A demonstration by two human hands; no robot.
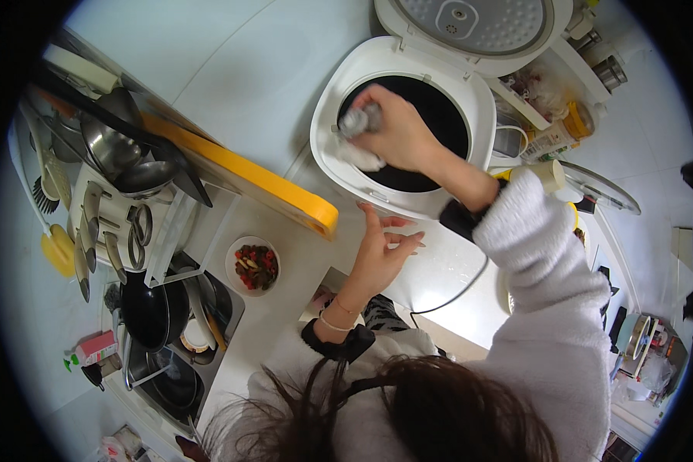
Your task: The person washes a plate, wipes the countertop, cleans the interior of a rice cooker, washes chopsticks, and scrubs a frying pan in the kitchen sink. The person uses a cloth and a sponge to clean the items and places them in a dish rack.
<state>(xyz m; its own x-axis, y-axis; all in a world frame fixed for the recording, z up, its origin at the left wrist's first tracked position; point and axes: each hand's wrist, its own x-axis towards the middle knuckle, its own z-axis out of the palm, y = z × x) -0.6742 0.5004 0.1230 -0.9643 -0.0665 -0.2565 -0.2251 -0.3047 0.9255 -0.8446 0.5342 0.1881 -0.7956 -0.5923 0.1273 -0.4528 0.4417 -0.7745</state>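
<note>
A white rice cooker (330,124) stands on the countertop with its lid (473,29) raised. Over the left side of its dark round interior (439,115), my right hand (390,130) grips a crumpled grey and white cloth, blurred, against the inner rim. What the cloth covers cannot be seen. My left hand (381,248) is near the cooker's front edge, fingers spread and holding nothing; whether a fingertip touches the cooker is unclear.
A yellow-edged board (265,182) stands left of the cooker. Nearby are a bowl of chopped peppers (256,266), a knife block (112,222) with scissors, and a sink (231,323) holding pans. A cable (456,297) crosses the counter.
</note>
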